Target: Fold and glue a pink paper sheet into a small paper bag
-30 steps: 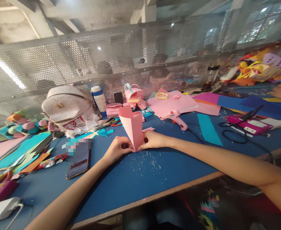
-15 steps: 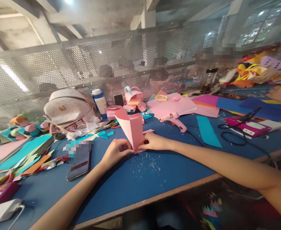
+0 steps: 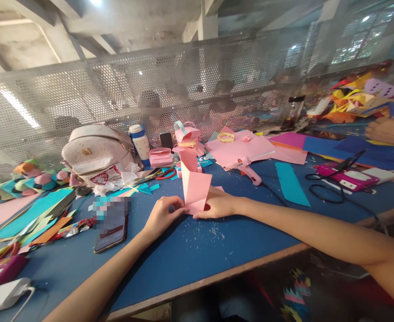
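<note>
The left hand point(image 3: 163, 212) and the right hand point(image 3: 222, 203) are working at the paper point(image 3: 197, 192), a pink, creased piece that is standing near the front edge of the surface point(image 3: 170, 264). The left grip is pinching the lower left corner, thumb and forefinger forming a loop. The right grip is closing on the lower right part, the thumb lying low in front and the fingers being partly hidden by the paper. The upper part of the paper is rising in angled panels, its base resting on the surface between both hands. Fine scraps point(image 3: 217, 232) are lying just in front of the right hand. To the left of the left hand, a phone point(image 3: 112, 230) is lying face up. Beyond the right hand, a pink glue gun point(image 3: 248, 172) is resting on its side, its nozzle pointing away to the right, with a teal strip point(image 3: 292, 184) lying to the right of it. Behind the glue gun, a pink sheet point(image 3: 255, 145) is carrying a yellow ring point(image 3: 226, 137) and a small flower point(image 3: 246, 139). Behind the left hand, a backpack point(image 3: 92, 154) is standing beside a bottle point(image 3: 139, 143). At the far right, another person's hand point(image 3: 387, 129) is reaching into view.
</note>
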Motion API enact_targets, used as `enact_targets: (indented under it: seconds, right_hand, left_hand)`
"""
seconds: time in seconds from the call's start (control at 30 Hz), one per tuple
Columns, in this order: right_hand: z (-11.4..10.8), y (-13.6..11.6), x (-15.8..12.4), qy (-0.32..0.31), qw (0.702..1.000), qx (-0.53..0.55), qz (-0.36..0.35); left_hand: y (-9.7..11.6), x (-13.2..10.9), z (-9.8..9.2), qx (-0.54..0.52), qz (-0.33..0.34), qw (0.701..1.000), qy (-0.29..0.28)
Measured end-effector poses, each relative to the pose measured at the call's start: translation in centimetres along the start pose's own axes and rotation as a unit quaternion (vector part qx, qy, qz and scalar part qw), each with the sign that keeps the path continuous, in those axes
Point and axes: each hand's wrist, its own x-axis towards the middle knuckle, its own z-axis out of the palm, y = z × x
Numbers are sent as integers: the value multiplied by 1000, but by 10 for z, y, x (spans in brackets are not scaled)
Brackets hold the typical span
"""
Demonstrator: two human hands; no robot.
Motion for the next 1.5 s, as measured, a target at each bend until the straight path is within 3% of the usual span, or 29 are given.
enact_targets:
  seconds: [0.2, 0.57, 0.8, 0.93, 1.13, 1.5]
  right_hand:
    - [-7, 3, -2, -71, 996, -41, -25]
    - [-3, 17, 0, -49, 988, -89, -120]
    - [-4, 14, 0, -43, 996, -36, -75]
    - [-6, 11, 1, -71, 993, -34, -82]
    - [-4, 11, 1, -58, 993, -34, -94]
    - [4, 13, 7, 27, 995, 91, -21]
  left_hand:
    - [-1, -1, -1, -18, -3, 1000, 7]
    - [-8, -2, -5, -3, 5, 1000, 2]
    - [-16, -2, -3, 8, 25, 1000, 4]
    - [-15, -2, -3, 3, 34, 999, 9]
    - [-17, -2, -2, -6, 45, 999, 12]
    - [-10, -3, -6, -55, 48, 995, 63]
